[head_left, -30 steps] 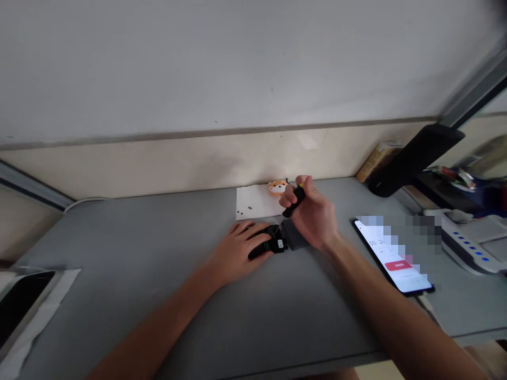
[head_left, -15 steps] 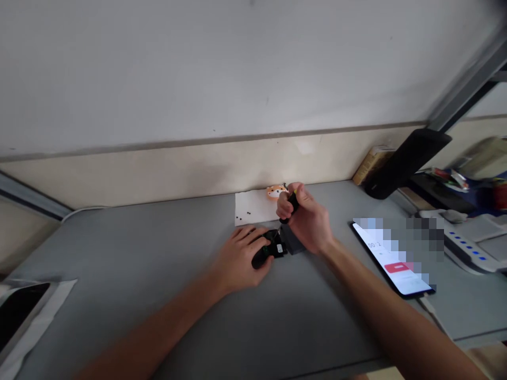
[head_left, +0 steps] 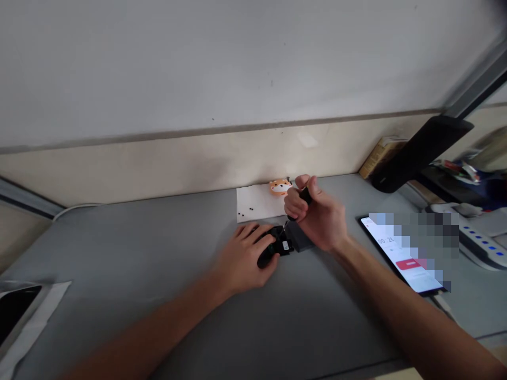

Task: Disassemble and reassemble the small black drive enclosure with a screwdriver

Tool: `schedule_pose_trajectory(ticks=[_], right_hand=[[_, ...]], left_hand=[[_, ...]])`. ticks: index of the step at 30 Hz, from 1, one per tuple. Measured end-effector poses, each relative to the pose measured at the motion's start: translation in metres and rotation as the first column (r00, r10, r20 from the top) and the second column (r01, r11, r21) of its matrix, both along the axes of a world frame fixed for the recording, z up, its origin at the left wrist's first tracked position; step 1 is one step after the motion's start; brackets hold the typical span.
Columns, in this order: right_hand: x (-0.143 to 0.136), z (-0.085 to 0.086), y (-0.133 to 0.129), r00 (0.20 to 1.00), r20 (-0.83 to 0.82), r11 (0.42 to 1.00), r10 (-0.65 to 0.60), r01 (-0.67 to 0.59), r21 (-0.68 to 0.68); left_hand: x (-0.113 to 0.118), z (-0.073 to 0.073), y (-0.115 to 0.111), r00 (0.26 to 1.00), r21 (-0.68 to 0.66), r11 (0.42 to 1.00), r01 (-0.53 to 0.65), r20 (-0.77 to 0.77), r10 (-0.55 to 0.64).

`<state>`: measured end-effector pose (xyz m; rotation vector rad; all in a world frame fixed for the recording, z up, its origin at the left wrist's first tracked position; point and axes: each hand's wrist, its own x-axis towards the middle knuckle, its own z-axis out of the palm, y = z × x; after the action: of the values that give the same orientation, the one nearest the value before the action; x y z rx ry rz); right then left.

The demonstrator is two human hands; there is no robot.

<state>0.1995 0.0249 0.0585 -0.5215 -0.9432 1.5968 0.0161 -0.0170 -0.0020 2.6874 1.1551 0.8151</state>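
Observation:
My left hand [head_left: 249,256] is closed over a small black electronic device [head_left: 283,245] with a white label, holding it down on the grey desk. Its rounded left end lies under my fingers. In my right hand [head_left: 317,214], fingers wrap around the black handle of a screwdriver [head_left: 304,195]. The thin shaft points down at the device; whether the tip touches a screw is too small to tell. Beside the device lies a dark grey flat piece [head_left: 299,237], partly beneath my right hand. Several tiny dark screws [head_left: 251,209] rest on a white sheet of paper [head_left: 259,199] behind.
An orange and white animal-face case [head_left: 279,187] sits at the paper's back edge. To the right are a lit phone [head_left: 390,253], a white power strip [head_left: 481,243], a black cylinder [head_left: 423,153] and a yellowish box [head_left: 382,155]. A dark-screened device [head_left: 18,309] lies far left.
The whole view has shifted slightly, with things appearing farther right. My right hand has turned a little around the screwdriver handle. My left hand keeps its hold on the device.

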Motion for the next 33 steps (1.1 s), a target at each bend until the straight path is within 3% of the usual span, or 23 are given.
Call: schedule_pose_trajectory(ticks=[5,11,14,19,25,33], right_hand=[[0.0040,0.0006,0.0038,1.000,-0.019,0.998,-0.008,0.007,-0.063],[0.0039,0.0030,0.0036,0.997,-0.027,0.990,0.067,-0.069,-0.120],[0.0044,0.0007,0.0017,0.997,-0.074,0.994,0.032,-0.040,-0.103],[0.0057,-0.0026,0.0024,0.994,-0.057,0.993,0.092,-0.096,-0.069],[0.0027,0.0019,0.0022,0.996,0.046,0.997,0.077,-0.077,-0.015],[-0.0007,-0.0006,-0.0024,0.993,-0.036,0.993,0.113,-0.112,0.021]], left_hand=[[0.0006,-0.0005,-0.0004,1.000,0.021,1.000,-0.004,0.011,0.003],[0.0009,-0.0021,0.0001,0.999,0.020,1.000,-0.002,0.042,0.001],[0.0007,-0.0024,0.0005,0.999,0.006,1.000,-0.004,0.048,0.003],[-0.0004,0.0002,0.0003,0.999,-0.008,1.000,0.004,0.045,-0.004],[-0.0022,0.0014,0.0003,0.999,-0.003,1.000,0.016,0.037,-0.016],[-0.0038,-0.0066,0.0042,1.000,0.031,1.000,-0.001,0.031,0.000]])
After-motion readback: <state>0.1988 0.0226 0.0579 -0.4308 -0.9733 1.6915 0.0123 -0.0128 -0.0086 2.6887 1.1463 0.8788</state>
